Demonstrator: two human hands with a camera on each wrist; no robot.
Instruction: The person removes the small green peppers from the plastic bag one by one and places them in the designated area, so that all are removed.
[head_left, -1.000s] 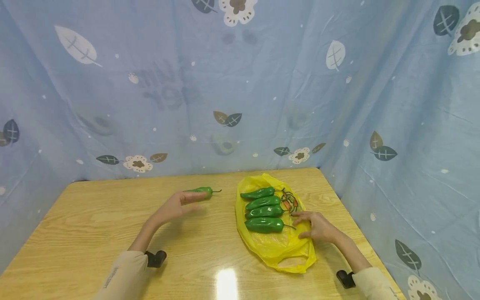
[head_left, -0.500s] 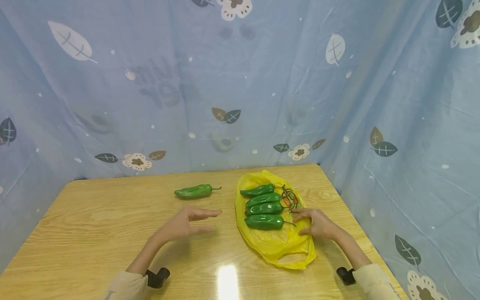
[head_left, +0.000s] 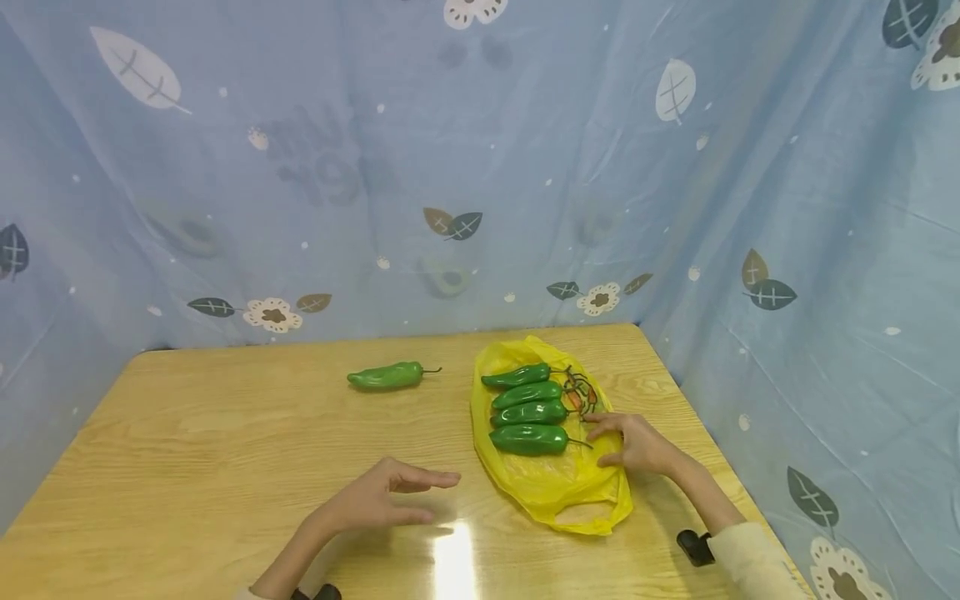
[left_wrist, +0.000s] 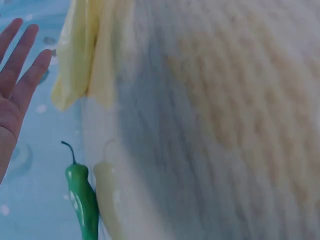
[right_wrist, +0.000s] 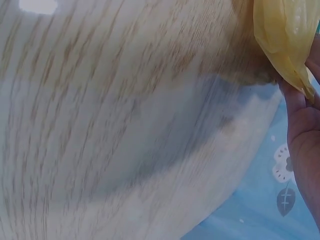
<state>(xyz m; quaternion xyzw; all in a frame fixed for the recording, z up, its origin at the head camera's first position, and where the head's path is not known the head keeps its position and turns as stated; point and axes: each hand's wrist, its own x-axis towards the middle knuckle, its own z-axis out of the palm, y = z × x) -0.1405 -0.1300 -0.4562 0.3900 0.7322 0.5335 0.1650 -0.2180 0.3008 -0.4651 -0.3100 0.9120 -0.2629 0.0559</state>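
Several green peppers point(head_left: 530, 439) lie side by side on a spread yellow plastic bag point(head_left: 551, 492), stems pointing right. My right hand point(head_left: 639, 443) holds the bag's right edge; in the right wrist view the yellow film point(right_wrist: 285, 40) passes between thumb and fingers. One more green pepper point(head_left: 386, 377) lies alone on the wooden table, left of the bag, also visible as a pepper point(left_wrist: 82, 200) in the left wrist view. My left hand point(head_left: 386, 496) hovers over the table, left of the bag's lower part, with fingers extended, thumb apart and nothing held.
The wooden table point(head_left: 187, 467) ends at a blue patterned curtain point(head_left: 360, 167) behind and on the right. Orange and dark shapes point(head_left: 581, 396) lie by the pepper stems; whether printed or loose I cannot tell. The bag's handle loop point(head_left: 592, 527) faces the near edge.
My left hand has drawn back toward the near edge, away from the lone pepper, which is now uncovered. The right hand stays at the bag's edge.
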